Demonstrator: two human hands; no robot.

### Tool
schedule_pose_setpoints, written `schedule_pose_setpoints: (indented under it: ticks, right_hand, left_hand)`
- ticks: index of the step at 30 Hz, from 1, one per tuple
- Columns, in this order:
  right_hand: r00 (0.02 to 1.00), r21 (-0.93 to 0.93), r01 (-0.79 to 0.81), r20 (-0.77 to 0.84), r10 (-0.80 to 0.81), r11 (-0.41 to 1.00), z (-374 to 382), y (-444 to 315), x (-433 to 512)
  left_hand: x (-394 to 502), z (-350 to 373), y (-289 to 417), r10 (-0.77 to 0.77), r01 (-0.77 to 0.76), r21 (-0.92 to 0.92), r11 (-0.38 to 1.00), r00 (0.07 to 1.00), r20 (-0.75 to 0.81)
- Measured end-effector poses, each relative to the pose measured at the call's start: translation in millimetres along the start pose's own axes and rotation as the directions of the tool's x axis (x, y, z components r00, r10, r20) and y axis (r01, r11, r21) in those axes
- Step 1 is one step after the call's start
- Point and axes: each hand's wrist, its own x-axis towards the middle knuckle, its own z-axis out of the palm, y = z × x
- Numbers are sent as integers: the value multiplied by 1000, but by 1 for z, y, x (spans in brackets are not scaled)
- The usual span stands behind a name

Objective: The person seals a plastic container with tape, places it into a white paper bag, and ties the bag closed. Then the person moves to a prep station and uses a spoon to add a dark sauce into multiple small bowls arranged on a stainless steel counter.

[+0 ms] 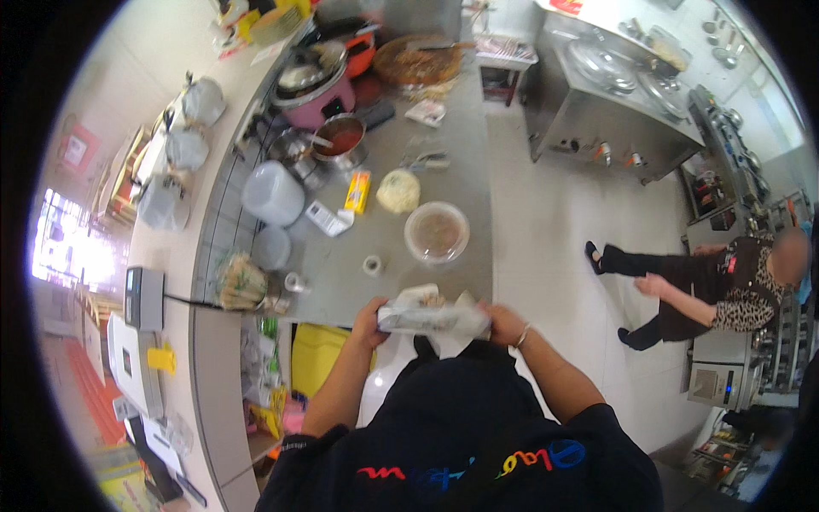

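Note:
Both of my hands hold a whitish plastic bag or packet (435, 318) close to my apron, at the near end of the steel worktable (333, 281). My left hand (370, 325) grips its left end, and my right hand (507, 325), with a bracelet at the wrist, grips the right. Something pale brown shows at its top; blur hides what it is. Beyond it stands a round plastic tub (437, 232) with brownish contents. A pale round bundle (398, 191) lies behind the tub. To the left are a small white roll (372, 265) and a yellow box (357, 192).
Along the left stand a pink cooker (313, 96), a pot of red sauce (340, 136), a white plastic container (273, 193) and bundled wooden sticks (241, 281). A round wooden chopping board (419, 61) is at the far end. A co-worker (710, 288) stands to the right.

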Motion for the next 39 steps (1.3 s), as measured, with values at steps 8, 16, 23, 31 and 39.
schedule_pose_setpoints:
  ticks: [8,16,23,31,39]
  right_hand:
    - [539,-742,177,-477,-694,647,7,-22,29]
    - [994,-996,24,14,-106,91,45,-14,35]
    - [980,-993,73,89,179,96,33,-13,71]
    - [991,-976,132,136,-13,-171,21,-12,102]
    - [952,-299,-140,-302,45,944,-19,-32,127]
  left_hand:
    - [-20,42,-41,575,-375,912,167,788,219]
    - [0,56,-40,425,-201,599,775,867,-260]
    - [-4,95,-53,231,-590,725,-355,696,680]
    - [25,69,-51,258,-39,876,-481,948,184]
    - [88,43,-58,360,220,885,-410,931,-65]
